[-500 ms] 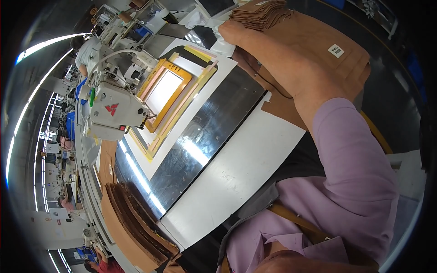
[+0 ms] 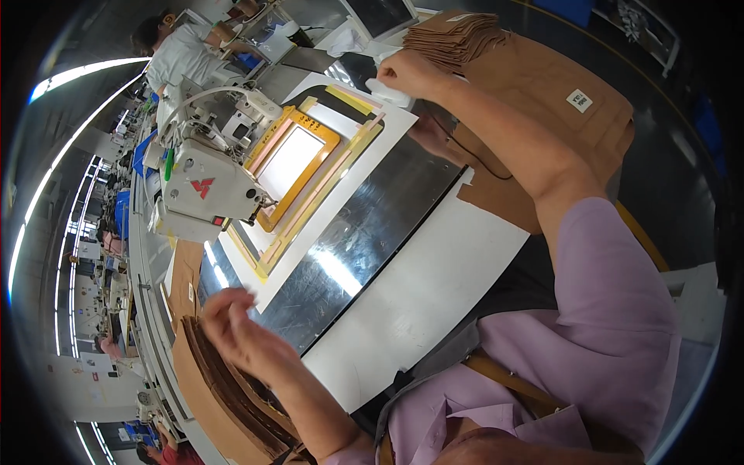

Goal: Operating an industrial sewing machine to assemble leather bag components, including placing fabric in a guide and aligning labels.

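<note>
My right hand [image 2: 407, 76] is closed beside a white plastic-like item [image 2: 391, 97] at the table's back right; what its fingers hold is unclear. My left hand [image 2: 248, 333], blurred, is raised over a stack of curved brown pieces [image 2: 190, 364] at the near left, fingers loosely bent and apart, holding nothing visible. Between them, a white sewing machine [image 2: 201, 190] stands over a yellow clamp frame [image 2: 325, 159] on a taped white template [image 2: 280, 283], which lies on the steel table surface [image 2: 395, 217].
Brown sheets [image 2: 542, 93] with folded stacks [image 2: 449, 43] cover the right end. A dark cable [image 2: 480, 159] crosses them. A co-worker in white [image 2: 178, 54] is beyond the machine; others work farther left. A white table strip [image 2: 411, 310] runs along my side.
My left hand has risen into view from the lower edge. My right hand has shifted slightly down in the picture. The co-worker in white appears larger and more upright.
</note>
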Tool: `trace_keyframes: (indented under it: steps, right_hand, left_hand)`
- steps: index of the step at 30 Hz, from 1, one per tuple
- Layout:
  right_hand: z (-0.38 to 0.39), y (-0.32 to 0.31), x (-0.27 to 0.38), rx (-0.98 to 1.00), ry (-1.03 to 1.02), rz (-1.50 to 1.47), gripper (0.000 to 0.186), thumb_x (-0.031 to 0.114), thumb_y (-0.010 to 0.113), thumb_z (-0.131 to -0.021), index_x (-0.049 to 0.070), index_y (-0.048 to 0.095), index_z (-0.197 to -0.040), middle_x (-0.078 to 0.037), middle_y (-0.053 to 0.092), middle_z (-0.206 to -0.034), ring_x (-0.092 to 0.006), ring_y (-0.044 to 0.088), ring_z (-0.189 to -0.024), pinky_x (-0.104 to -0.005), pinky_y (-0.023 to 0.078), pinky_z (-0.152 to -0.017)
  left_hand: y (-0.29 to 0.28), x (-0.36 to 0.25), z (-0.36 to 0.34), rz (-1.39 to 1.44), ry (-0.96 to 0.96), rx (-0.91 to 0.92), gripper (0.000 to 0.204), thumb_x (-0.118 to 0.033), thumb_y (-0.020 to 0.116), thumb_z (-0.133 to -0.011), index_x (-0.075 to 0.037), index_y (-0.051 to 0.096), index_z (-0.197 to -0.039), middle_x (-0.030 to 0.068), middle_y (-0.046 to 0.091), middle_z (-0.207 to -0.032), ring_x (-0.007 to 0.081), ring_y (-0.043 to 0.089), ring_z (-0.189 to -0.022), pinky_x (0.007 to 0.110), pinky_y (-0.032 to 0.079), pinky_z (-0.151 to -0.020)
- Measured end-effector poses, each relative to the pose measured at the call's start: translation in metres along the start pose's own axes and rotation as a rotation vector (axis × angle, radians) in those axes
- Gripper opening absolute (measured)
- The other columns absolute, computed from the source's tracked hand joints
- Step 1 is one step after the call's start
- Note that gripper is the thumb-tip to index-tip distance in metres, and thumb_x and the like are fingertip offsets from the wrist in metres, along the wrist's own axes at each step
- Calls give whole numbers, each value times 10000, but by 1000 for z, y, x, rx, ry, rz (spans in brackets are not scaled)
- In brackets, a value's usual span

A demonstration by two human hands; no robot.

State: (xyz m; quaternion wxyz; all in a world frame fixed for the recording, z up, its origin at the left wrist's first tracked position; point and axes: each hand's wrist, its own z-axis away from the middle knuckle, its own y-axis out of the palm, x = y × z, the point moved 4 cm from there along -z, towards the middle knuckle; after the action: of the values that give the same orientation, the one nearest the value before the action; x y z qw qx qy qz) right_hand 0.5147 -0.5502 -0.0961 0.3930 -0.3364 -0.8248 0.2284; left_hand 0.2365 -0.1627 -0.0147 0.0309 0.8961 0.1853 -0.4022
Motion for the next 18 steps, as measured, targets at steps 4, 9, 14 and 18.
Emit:
trace_keyframes:
  steps: [4, 9, 14, 18]
  right_hand:
    - [53, 8, 86, 155, -122, -208, 140, 165, 716, -838, 30, 747, -851, -141, 732, -805, -295, 721, -755, -381, 545, -693]
    - [96, 59, 160, 418, -168, -341, 120, 111, 740, -832, 3, 718, -879, -101, 695, -846, -234, 683, -780, -347, 546, -731]
    - [90, 76, 167, 267, -295, -448, 199, 195, 762, -793, 46, 731, -921, -111, 688, -880, -301, 669, -944, -412, 510, -915]
    - [83, 91, 160, 317, -377, -348, 249, 264, 753, -846, 58, 730, -983, -131, 707, -950, -343, 642, -1048, -453, 440, -1025]
  left_hand:
    - [91, 90, 11, 163, -613, 383, 593, -455, 600, -1033, 8, 550, -1400, 144, 613, -1368, 242, 621, -1225, 336, 506, -951]
    - [124, 137, 18, 331, -838, 339, 548, -313, 689, -1008, 50, 551, -1394, 138, 652, -1309, 207, 679, -1130, 301, 578, -911]
    - [106, 149, 21, 407, -844, 271, 322, -97, 702, -979, 40, 644, -1264, 114, 742, -1067, 163, 735, -904, 272, 614, -780]
    - [90, 153, 16, 254, -810, 231, 213, 4, 704, -945, 53, 672, -1149, 138, 749, -953, 172, 753, -775, 237, 604, -637]
